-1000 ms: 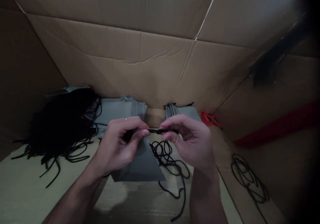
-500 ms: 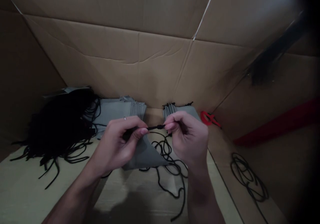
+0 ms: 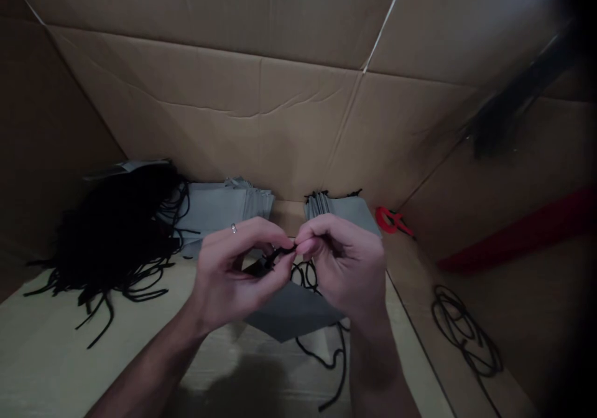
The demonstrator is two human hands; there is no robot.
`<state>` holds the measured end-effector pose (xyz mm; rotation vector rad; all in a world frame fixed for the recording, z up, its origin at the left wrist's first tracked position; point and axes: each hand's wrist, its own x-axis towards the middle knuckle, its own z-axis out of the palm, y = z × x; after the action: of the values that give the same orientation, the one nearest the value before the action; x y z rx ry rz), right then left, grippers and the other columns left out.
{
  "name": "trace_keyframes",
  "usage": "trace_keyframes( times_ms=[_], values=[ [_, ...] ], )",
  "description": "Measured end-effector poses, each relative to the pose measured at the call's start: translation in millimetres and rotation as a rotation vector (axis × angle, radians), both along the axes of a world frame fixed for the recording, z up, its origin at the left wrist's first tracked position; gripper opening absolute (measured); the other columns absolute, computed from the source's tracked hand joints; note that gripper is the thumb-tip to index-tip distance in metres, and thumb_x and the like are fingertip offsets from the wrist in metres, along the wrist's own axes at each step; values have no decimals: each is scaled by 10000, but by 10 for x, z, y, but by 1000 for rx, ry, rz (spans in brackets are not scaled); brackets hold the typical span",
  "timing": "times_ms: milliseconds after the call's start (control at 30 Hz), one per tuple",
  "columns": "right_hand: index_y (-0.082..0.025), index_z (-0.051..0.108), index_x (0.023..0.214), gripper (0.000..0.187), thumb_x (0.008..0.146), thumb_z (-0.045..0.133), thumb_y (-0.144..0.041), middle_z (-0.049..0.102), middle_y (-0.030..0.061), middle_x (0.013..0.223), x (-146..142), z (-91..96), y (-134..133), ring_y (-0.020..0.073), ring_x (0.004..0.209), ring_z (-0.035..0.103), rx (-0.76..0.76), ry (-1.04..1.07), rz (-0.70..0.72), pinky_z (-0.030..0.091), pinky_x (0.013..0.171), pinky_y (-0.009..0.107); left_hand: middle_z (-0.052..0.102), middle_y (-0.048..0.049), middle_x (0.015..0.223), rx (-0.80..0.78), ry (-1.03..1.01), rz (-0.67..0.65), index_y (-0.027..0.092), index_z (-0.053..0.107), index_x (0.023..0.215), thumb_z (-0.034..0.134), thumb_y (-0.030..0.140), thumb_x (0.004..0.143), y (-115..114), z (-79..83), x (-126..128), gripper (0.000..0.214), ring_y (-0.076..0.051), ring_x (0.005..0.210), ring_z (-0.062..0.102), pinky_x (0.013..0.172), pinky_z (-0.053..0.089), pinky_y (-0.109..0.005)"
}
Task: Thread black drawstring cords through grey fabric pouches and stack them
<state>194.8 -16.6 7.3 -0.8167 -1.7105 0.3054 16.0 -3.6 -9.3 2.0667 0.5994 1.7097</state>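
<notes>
My left hand [image 3: 237, 272] and my right hand [image 3: 347, 265] meet in the middle, fingertips pinched together on a thin black cord [image 3: 280, 254]. A grey fabric pouch [image 3: 291, 309] hangs from my left hand's grip, below both hands. More of the black cord [image 3: 326, 359] trails in loops under my right hand onto the cardboard surface. A ring shows on a left finger.
A big tangle of black cords [image 3: 112, 231] lies at the left. Two stacks of grey pouches [image 3: 219, 206] [image 3: 342, 206] sit at the back. Red scissors [image 3: 392, 220] lie at the right, a coiled cord [image 3: 461, 334] farther right. Cardboard walls [image 3: 261, 107] enclose the space.
My hands have come closer together, so the stretch of cord between them has shortened. The grey pouch has swung to the right under the hands.
</notes>
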Motion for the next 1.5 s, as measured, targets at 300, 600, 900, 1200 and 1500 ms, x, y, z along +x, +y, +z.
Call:
trace_keyframes(
  times_ms=[300,600,900,1200,1500],
  values=[
    [-197,623,772,269,1018,608,-88,691,-34,744,-111,-25,32,89,682,638,78,-43,-42,484,650,216,778,4,759,-145,-26,70,203,770,826,829,26,742,-24,12,-51,203,-139,644,715,553,553,-227],
    [-228,676,918,134,1049,665,-255,670,-15,823,88,-42,49,125,689,628,-121,122,26,506,620,256,795,-38,815,-409,158,-114,166,800,978,746,243,977,-5,88,-46,94,-137,675,692,580,518,-217],
    [-231,734,979,56,1008,714,-188,736,-2,880,219,-30,83,122,725,704,-185,-8,271,560,630,239,730,10,715,-215,315,-78,186,805,968,664,181,1026,-29,128,-84,152,-104,577,582,561,426,-226],
    [-210,690,910,180,979,775,-355,670,-12,766,12,-117,61,105,575,626,-373,336,450,516,521,225,773,-32,680,-211,107,-105,205,848,878,741,267,1003,-33,148,-76,176,-125,536,628,500,469,-234],
    [-227,630,854,323,906,848,-460,599,-30,776,-167,-165,75,82,504,532,-460,576,734,456,441,213,784,-70,734,-456,-134,-481,200,857,897,759,290,997,-43,103,-70,167,-188,641,750,547,594,-259]
  ],
)
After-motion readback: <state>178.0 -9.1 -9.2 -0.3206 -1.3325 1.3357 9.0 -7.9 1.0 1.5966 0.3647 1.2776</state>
